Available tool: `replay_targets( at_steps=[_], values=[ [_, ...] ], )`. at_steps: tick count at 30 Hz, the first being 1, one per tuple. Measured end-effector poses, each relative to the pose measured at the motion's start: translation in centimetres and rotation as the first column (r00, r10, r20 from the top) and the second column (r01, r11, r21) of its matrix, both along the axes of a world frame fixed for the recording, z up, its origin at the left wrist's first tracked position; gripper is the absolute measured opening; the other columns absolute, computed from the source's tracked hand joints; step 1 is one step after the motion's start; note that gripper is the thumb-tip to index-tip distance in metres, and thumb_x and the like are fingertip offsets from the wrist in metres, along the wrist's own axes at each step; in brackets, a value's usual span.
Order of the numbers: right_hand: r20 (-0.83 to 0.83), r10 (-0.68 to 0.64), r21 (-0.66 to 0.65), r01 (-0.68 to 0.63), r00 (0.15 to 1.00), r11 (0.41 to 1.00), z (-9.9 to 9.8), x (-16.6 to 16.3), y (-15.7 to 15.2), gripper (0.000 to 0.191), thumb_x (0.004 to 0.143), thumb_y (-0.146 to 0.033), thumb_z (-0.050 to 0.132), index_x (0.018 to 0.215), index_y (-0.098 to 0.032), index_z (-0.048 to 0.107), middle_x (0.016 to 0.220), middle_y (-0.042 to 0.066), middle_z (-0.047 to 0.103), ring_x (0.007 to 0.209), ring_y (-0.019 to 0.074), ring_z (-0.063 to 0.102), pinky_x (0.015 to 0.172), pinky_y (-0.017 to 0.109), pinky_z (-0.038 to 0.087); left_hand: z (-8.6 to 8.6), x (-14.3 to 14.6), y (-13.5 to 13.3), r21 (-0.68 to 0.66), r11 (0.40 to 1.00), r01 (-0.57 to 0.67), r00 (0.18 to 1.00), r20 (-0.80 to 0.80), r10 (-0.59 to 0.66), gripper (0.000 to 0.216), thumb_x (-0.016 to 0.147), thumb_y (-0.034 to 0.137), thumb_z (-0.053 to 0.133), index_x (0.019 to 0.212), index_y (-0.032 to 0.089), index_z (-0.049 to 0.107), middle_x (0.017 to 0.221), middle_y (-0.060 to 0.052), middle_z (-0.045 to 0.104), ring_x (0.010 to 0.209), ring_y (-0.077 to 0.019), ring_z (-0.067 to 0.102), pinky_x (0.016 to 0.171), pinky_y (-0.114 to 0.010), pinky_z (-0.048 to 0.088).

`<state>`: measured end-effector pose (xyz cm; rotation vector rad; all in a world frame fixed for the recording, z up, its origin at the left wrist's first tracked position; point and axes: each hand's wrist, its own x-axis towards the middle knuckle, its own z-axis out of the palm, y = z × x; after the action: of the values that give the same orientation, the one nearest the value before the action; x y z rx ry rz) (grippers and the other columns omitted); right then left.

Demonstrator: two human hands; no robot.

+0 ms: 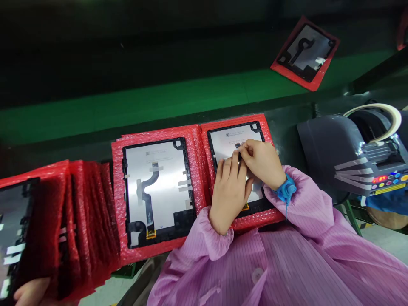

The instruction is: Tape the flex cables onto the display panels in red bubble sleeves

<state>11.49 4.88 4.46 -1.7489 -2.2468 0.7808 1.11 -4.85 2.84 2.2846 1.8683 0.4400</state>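
Observation:
My left hand [228,187] lies with fingers stretched out over the silvery back of a display panel [219,142] in a black frame. My right hand [262,163] wears a blue wrist strap [286,189]. Its thumb and forefinger pinch together beside my left fingertips, near a small dark connector [237,145]; what they hold is too small to make out. Both hands cover much of the panel's middle. Red bubble wrap [205,131] lies beneath it. To the left, a second display panel [168,187] shows a curved black flex cable [148,199] fixed with tape pieces.
Several red bubble-wrap sleeves [92,212] stand stacked at left, where another person's hand [33,291] touches a panel [15,221]. A further panel [310,51] lies on the green surface [191,95] ahead. A tape dispenser [338,148] with tape strips stands at right.

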Motion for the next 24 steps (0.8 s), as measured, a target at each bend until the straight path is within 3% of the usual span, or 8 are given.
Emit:
replay_targets(
  at_steps=[6,10,12,14,16,18,21,24],
  values=[
    [0.299,0.041,0.087,-0.07,0.954,0.994,0.9,-0.4,-0.1,0.03,0.094,-0.041,0.052,0.082,-0.017,0.065,0.079,0.011,0.07,0.065,0.0195,0.059,0.057,0.03,0.026,0.1,0.0,0.2,-0.013,1.0,-0.004,1.0,0.006,0.004,0.05,0.098,0.034,0.047,0.138,0.004,0.05,0.149,-0.022,0.046,0.131,-0.0356,0.049,0.114,-0.056,0.037],
    [0.382,-0.103,0.183,0.034,0.918,0.982,1.8,1.1,0.0,0.032,0.092,-0.045,0.059,0.09,-0.014,0.064,0.084,0.016,0.069,0.068,0.0252,0.062,0.058,0.032,0.03,0.3,-0.2,0.2,-0.043,0.999,0.005,0.999,0.041,-0.003,0.047,0.099,0.035,0.047,0.136,0.008,0.051,0.15,-0.02,0.046,0.131,-0.0348,0.048,0.115,-0.057,0.035],
    [0.339,-0.195,0.267,0.104,0.921,0.958,2.0,2.8,-0.4,0.023,0.091,-0.037,0.061,0.096,-0.015,0.064,0.092,0.016,0.069,0.076,0.0273,0.063,0.06,0.032,0.032,0.4,-0.3,-0.2,-0.031,0.999,-0.015,0.994,0.108,0.019,0.043,0.099,0.033,0.045,0.133,0.008,0.053,0.149,-0.02,0.046,0.133,-0.034,0.046,0.116,-0.055,0.035],
    [0.252,-0.215,0.327,0.126,0.943,0.937,1.7,4.8,-1.2,0.021,0.092,-0.033,0.058,0.101,-0.015,0.063,0.097,0.014,0.068,0.087,0.029,0.062,0.064,0.033,0.036,0.3,-0.4,-0.9,0.009,0.986,-0.169,0.962,0.217,0.163,0.041,0.101,0.028,0.04,0.136,0.01,0.052,0.15,-0.019,0.044,0.138,-0.0324,0.041,0.116,-0.052,0.036],
    [0.173,-0.167,0.312,0.107,0.971,0.944,0.9,6.8,-2.2,0.023,0.093,-0.034,0.055,0.102,-0.015,0.064,0.096,0.014,0.068,0.091,0.0296,0.061,0.07,0.035,0.04,-0.1,-0.4,-1.7,0.021,0.919,-0.394,0.874,0.316,0.368,0.045,0.102,0.027,0.036,0.143,0.011,0.044,0.15,-0.02,0.041,0.142,-0.0313,0.037,0.116,-0.053,0.035],
    [0.084,-0.106,0.235,0.084,0.991,0.968,-0.2,8.1,-3.1,0.025,0.093,-0.034,0.053,0.101,-0.014,0.066,0.092,0.012,0.068,0.087,0.0277,0.061,0.073,0.037,0.042,-0.9,-0.6,-2.4,-0.026,0.852,-0.524,0.791,0.356,0.497,0.05,0.102,0.028,0.036,0.147,0.008,0.038,0.148,-0.024,0.044,0.14,-0.0326,0.04,0.115,-0.055,0.036],
    [-0.113,-0.093,0.134,0.108,0.989,0.985,-1.7,8.7,-3.6,0.021,0.09,-0.029,0.052,0.097,-0.016,0.066,0.09,0.009,0.068,0.077,0.022,0.06,0.074,0.036,0.044,-2.1,-1.0,-2.5,-0.111,0.826,-0.553,0.745,0.377,0.55,0.052,0.099,0.029,0.04,0.142,0.0,0.046,0.139,-0.027,0.053,0.133,-0.0353,0.049,0.113,-0.056,0.038],
    [-0.273,-0.162,0.115,0.199,0.948,0.973,-2.4,8.4,-3.6,0.013,0.084,-0.026,0.055,0.085,-0.018,0.065,0.086,0.007,0.063,0.073,0.019,0.057,0.073,0.034,0.045,-2.7,-1.8,-2.2,-0.147,0.796,-0.587,0.67,0.465,0.579,0.046,0.094,0.029,0.05,0.132,0.005,0.057,0.133,-0.022,0.06,0.127,-0.0324,0.055,0.11,-0.052,0.043]
  ],
)
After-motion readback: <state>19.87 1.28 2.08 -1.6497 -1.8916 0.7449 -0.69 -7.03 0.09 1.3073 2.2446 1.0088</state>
